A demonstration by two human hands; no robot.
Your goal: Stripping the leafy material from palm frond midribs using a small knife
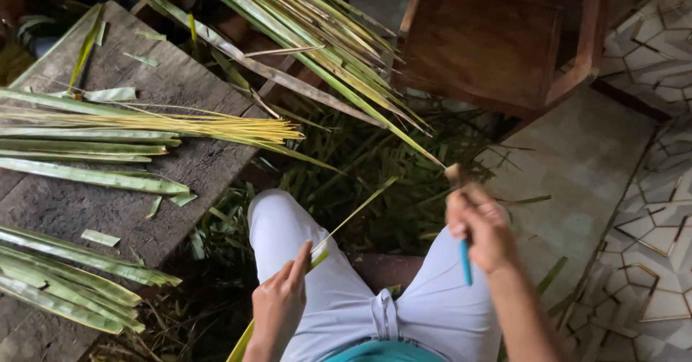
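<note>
My left hand (282,298) pinches a long thin green palm leaf strip (353,214) that runs up and right from it over my lap. My right hand (481,226) is closed around a small knife with a blue handle (466,261); its upper end is blurred near the leaf tips. Both hands hover above my knees in white trousers (288,225). The strip's lower end drops past my left wrist toward the bottom edge.
A weathered wooden table (194,167) at left carries cut green leaf pieces (79,174) and a bundle of thin yellow midribs (180,125). Long palm fronds (310,37) reach in from above. Leaf scraps (375,160) litter the floor. A wooden chair (497,37) stands ahead on tiles.
</note>
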